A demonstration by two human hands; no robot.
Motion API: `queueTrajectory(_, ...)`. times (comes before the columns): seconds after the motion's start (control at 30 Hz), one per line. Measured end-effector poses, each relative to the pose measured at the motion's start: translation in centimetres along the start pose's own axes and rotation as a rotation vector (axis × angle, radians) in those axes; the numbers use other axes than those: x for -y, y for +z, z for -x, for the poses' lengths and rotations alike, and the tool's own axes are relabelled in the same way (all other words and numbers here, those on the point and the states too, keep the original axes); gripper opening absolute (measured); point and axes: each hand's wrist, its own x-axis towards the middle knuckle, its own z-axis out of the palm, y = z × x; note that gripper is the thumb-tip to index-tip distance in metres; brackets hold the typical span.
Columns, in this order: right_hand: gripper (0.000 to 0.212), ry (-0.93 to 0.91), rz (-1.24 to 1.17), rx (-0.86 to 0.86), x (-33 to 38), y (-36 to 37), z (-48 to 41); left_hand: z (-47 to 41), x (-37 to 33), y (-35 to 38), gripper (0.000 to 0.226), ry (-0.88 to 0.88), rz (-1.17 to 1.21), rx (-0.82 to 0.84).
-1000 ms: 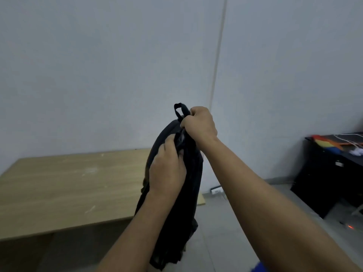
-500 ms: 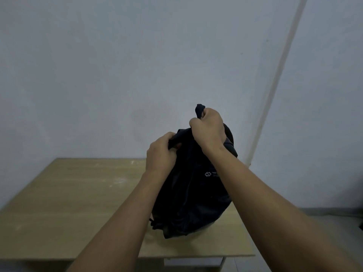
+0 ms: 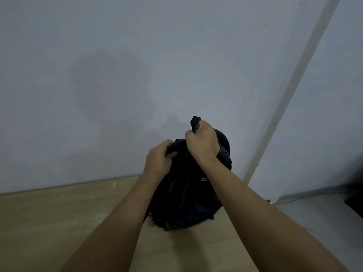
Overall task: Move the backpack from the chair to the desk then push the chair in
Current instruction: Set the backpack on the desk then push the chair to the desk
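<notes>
Black fabric backpack [image 3: 188, 197] stood upright on the pale wooden tabletop [image 3: 59, 222], its base appearing to rest on the wood near the right-hand end, close to the grey-blue wall [image 3: 137, 75] behind it. The right hand [image 3: 203, 143] was clenched around the dark carry loop [image 3: 195, 122] at the top of the bag, the loop's end poking up above the knuckles. The left hand [image 3: 160, 159] was closed on a fold of fabric at the upper left edge of the bag, thumb pressing in from the front. Both forearms reached forward over the tabletop.

By my reading, the first step was nearly complete: the bag was down on the desk but not yet released. The next move called for both hands to let go, with a check that the bag kept its balance, and then a turn toward the chair, which was out of view, to push it in.

As for looks, the bag was soft and dark, slumped a little with creases down its front, rounded at the top right. A small pale logo [image 3: 203, 179] showed on its face. Loose strap ends or buckles hung near the bottom edge, though they were too dim to make out.
</notes>
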Motion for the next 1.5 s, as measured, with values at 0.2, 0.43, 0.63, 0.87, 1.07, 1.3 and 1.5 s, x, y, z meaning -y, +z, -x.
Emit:
queueTrajectory(0.2,0.027,-0.011,-0.043,0.114,-0.6,5.9,-7.1,-7.5,3.9,1.1,0.018,-0.092,0.02,0.051)
queueTrajectory(0.43,0.026,-0.036,-0.152,0.286,-2.0,12.6,-13.2,-13.5,8.8,0.6,0.031,-0.178,-0.128,0.205)
queueTrajectory(0.63,0.031,-0.037,-0.233,0.348,-3.5,16.6,-15.5,-15.7,11.3,1.5,0.012,-0.255,-0.303,0.033)
queueTrajectory(0.87,0.043,-0.507,0.24,0.505,-6.4,18.6,-15.2,-17.4,13.3,2.5,0.01,-0.233,-0.327,0.001)
queueTrajectory(1.07,0.048,-0.618,0.331,0.56,-8.0,18.6,-15.0,-17.2,14.5,2.5,0.035,-0.44,-0.324,-0.091)
queueTrajectory(1.3,0.06,-0.626,0.371,0.581,-8.5,17.8,-14.3,-15.6,15.5,3.0,0.034,-0.531,0.092,-0.13)
queueTrajectory(1.5,0.038,-0.691,0.227,0.251,-9.5,15.0,-14.1,-12.5,14.9,4.0,0.092,-0.362,0.251,-0.063)
